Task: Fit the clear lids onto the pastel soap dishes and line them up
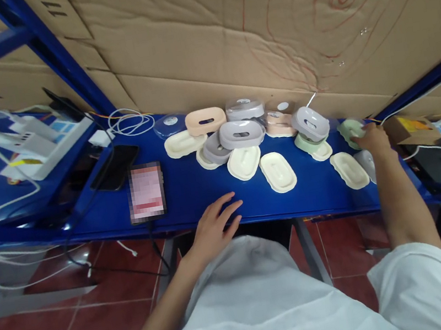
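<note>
At the right end of the blue table, my right hand has its fingers closed on the edge of a green oval soap dish. Just below that hand lie a cream oval tray and a grey piece, partly covered by my forearm. My left hand rests by the table's front edge, fingers spread, holding nothing. Nearest to it are two cream trays. Behind them, grey soap dishes and a peach one sit in a loose pile. A lilac dish leans on a green one.
A phone with a blurred screen and a dark phone lie on the left. Coiled white cable is behind them. Cardboard walls the back; blue frame posts flank the table. An open box stands far right.
</note>
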`<state>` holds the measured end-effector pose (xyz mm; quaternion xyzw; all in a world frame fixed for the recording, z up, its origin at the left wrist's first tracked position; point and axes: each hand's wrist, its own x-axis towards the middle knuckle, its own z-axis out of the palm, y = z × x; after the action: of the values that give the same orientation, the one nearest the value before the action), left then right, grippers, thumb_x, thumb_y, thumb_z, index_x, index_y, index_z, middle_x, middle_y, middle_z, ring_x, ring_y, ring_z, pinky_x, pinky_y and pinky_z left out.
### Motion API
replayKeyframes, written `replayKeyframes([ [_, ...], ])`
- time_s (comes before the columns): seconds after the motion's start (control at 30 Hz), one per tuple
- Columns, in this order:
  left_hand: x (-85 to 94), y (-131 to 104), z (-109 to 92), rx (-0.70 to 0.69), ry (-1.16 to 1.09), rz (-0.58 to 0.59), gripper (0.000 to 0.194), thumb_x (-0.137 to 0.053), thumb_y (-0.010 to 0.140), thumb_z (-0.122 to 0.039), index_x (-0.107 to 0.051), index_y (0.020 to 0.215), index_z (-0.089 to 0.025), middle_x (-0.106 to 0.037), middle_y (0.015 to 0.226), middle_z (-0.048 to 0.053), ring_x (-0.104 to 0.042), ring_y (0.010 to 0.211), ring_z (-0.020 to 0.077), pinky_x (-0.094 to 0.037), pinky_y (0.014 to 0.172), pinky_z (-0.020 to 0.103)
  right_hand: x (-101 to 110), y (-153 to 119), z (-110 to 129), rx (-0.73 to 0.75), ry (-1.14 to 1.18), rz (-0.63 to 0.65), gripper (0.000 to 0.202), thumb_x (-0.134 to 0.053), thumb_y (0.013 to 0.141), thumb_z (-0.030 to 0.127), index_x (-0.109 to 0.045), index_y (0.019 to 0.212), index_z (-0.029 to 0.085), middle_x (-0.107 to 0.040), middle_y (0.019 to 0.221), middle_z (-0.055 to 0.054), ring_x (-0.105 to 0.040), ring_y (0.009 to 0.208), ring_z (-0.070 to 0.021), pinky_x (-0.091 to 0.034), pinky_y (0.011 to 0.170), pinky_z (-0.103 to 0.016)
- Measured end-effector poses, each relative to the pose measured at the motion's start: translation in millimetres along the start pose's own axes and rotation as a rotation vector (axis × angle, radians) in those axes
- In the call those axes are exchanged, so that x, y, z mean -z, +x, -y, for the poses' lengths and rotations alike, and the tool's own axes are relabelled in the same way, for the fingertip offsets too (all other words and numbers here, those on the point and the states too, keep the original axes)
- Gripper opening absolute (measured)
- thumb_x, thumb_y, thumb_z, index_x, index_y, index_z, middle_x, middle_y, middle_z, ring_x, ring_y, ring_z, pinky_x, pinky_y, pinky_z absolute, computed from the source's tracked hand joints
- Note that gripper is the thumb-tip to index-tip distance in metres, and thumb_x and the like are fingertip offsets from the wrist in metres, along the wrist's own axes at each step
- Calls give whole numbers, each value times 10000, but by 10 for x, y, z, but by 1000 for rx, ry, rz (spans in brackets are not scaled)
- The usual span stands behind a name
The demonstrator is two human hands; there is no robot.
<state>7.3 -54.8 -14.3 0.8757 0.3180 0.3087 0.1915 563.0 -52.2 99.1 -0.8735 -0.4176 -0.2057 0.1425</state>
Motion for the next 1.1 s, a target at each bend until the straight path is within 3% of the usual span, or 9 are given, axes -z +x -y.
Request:
replayKeyframes([
  [0.1,-5,13,-7,-10,29,10,327,-576,1072,-304,-661,1386,-278,-639,1491,101,-659,1325,265,-571,1108,467,59,-321,183,17,60,11,509,-623,994,444,-707,1182,-22,-662,1111,-341,-597,956,-297,-375,820,-448],
  [0.2,6,34,-22,-16,31,18,330,-571,1072,-302,-663,1388,-274,-643,1483,106,-661,1317,260,-560,1117,461,102,-1014,574,175,170,21,407,-459,1081,363,-701,1259,88,-711,1203,-252,-643,1101,-299,-431,950,-430],
  [0.33,32,73,-51,-43,13,35,365,-561,1074,-289,-623,1433,-268,-631,1493,115,-646,1334,263,-543,1132,477,144,-2059,1230,564,377,145,424,-621,1042,451,-657,1398,225,-709,1375,-148,-649,1271,-318,-461,1072,-480],
  [0.47,29,100,-65,-79,-4,52,440,-564,1071,-277,-557,1511,-274,-594,1539,124,-590,1403,281,-513,1166,504,276,-2514,1492,727,501,243,333,-569,1072,314,-669,1385,263,-648,1492,-135,-632,1356,-306,-450,1155,-555],
  [0.67,-44,156,-127,-187,70,93,497,-550,1072,-247,-510,1567,-257,-439,1691,134,-413,1569,325,-422,1240,543,524,-2505,1292,864,646,501,398,-491,1016,107,-713,1293,287,-649,1508,-80,-529,1498,-282,-369,1254,-650],
  [0.77,-45,191,-174,-245,113,143,375,-543,1077,-237,-625,1443,-247,-589,1566,110,-479,1514,317,-393,1247,565,471,-2333,1382,883,855,571,378,-452,1020,106,-739,1194,278,-703,1424,-70,-611,1413,-230,-491,1196,-531],
  [0.87,-8,188,-173,-233,132,137,217,-574,1072,-256,-720,1232,-245,-733,1281,78,-615,1328,280,-401,1223,559,268,-1949,1661,757,910,389,300,-467,1078,244,-703,1262,260,-674,1458,-100,-608,1403,-231,-515,1168,-483],
  [1.0,33,118,-90,-196,124,67,144,-633,1051,-305,-736,1127,-239,-728,1118,75,-645,1149,260,-496,1094,504,-42,-1331,2132,744,620,187,486,-520,1075,387,-554,1526,208,-519,1628,-159,-403,1567,-328,-303,1278,-613],
  [1.1,29,54,-14,-157,105,12,142,-672,1029,-313,-736,1124,-230,-721,1106,85,-635,1137,269,-541,1019,465,-125,-1104,2323,783,492,178,393,-546,1072,385,-668,1398,203,-671,1450,-155,-542,1439,-341,-244,1270,-639],
])
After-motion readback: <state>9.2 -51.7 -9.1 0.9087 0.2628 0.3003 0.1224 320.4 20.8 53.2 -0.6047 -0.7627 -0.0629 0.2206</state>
